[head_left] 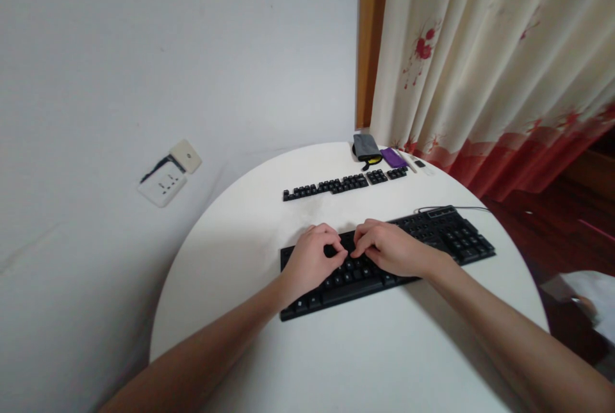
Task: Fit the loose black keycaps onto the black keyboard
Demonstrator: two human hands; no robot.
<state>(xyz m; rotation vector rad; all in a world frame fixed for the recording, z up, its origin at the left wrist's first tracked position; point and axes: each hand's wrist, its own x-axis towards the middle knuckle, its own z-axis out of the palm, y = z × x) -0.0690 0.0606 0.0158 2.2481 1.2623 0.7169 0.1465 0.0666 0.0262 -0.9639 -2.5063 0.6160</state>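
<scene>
A black keyboard (355, 286) lies slantwise on the white round table (230, 246), with keys in its lower rows and number pad and darker, bare-looking parts higher up. Over its left half is my left hand (314, 254), thumb and forefinger pinched together; anything between them is too small to make out. Close beside it, my right hand (384, 246) rests on the keyboard's middle with curled fingers, the fingertips down at the keys. What those fingers grip, if anything, is hidden. Behind the keyboard, loose black keycaps (348, 184) stand in a long row.
At the table's far edge lie a grey pouch (366, 146), a purple cloth-like item (393, 157) and some small slim items. A cable (461, 208) runs off the keyboard's back. The wall with a socket (163, 184) is at left, a curtain (471, 80) at right.
</scene>
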